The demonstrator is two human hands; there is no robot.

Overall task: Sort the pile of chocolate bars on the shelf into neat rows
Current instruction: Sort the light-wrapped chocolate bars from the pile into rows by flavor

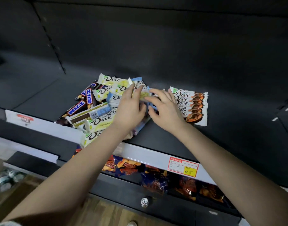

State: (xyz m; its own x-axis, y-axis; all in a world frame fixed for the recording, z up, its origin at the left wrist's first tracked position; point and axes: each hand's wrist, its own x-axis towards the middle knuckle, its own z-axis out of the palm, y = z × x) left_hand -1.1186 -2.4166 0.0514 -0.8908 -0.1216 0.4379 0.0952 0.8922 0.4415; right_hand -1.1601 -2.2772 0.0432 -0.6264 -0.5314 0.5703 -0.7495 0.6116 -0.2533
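A loose pile of chocolate bars lies on the dark shelf, with white and yellow Dove wrappers, light blue Dove wrappers and brown Snickers bars mixed together. To its right, several orange-and-white Dove bars lie overlapped in a neat row. My left hand rests on the right side of the pile, fingers touching a yellow-white bar. My right hand reaches in beside it, fingers spread over blue wrappers, between pile and row. What the fingertips hold is hidden.
The shelf's white front rail carries a red and yellow price tag and another label at the left. Bagged snacks fill the shelf below. The shelf right of the sorted row and behind the pile is bare dark surface.
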